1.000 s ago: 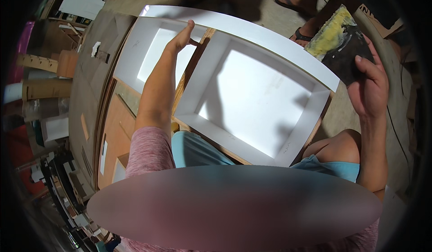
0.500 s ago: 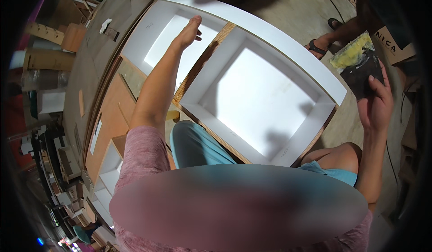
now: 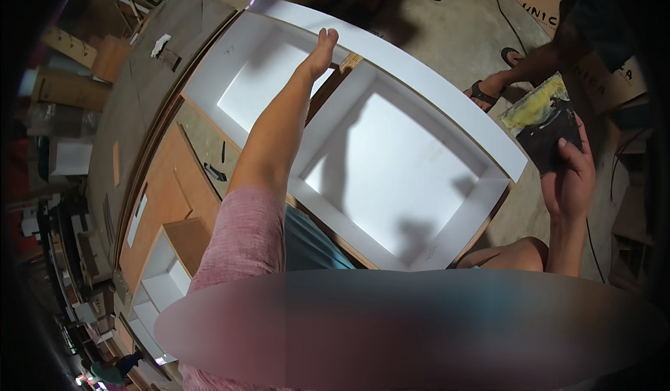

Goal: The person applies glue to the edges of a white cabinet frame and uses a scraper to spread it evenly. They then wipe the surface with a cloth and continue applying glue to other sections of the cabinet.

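A white cabinet carcass [image 3: 453,248] lies before me, its two open compartments parted by a divider with a bare wood edge [image 3: 328,87]. Across its left compartment reaches my left arm. My left hand [image 3: 319,56] is at the far side, near the white long panel [image 3: 426,84] and the divider's far end. Its visible fingertips sit close together; the other fingers are hidden, and I cannot make out anything held. Off the cabinet's right end, my right hand [image 3: 569,185] grips a dark flat piece [image 3: 551,143] by its lower edge. Thick yellow paste [image 3: 534,105] covers its upper part.
Another person's sandalled foot [image 3: 485,91] stands beyond the cabinet's far right corner, with cardboard boxes [image 3: 541,4] behind. To the left lie brown boards [image 3: 174,171], a small black tool [image 3: 215,173] and a smaller white open cabinet [image 3: 164,279]. A cable [image 3: 513,21] runs over the floor.
My left hand has moved right and farther out, to the cabinet's far side. The right hand still holds the paste-covered piece, slightly lower and left in view. The whole view has shifted a little.
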`<action>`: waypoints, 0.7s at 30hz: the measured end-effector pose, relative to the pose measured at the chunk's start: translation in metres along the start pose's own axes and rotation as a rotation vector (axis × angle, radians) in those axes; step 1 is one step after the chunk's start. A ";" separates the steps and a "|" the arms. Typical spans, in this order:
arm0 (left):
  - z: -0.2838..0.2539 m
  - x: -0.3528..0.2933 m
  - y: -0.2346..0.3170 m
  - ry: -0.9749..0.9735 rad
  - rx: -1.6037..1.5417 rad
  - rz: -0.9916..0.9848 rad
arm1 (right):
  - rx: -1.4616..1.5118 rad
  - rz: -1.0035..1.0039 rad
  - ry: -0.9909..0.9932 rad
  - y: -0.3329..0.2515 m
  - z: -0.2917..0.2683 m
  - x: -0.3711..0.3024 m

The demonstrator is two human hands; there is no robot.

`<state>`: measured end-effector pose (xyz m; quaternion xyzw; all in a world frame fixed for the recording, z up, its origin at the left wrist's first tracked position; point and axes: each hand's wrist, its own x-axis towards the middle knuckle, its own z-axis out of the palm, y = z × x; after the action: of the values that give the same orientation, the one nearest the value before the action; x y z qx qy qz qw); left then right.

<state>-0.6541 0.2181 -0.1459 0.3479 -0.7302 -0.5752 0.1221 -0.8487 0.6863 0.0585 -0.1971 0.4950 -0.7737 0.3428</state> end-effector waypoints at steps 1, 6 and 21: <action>-0.002 -0.006 0.000 -0.016 0.013 -0.035 | -0.002 -0.003 -0.020 0.001 0.003 0.001; -0.013 -0.038 0.014 0.026 0.077 -0.116 | -0.091 0.110 -0.074 0.012 0.013 0.007; 0.011 -0.243 -0.005 0.775 -0.627 -0.093 | -1.713 -0.979 -0.931 0.236 0.163 0.173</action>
<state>-0.4811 0.3835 -0.1001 0.5150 -0.4069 -0.6000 0.4573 -0.7833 0.3931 -0.0901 -0.8197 0.5592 -0.0741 -0.0995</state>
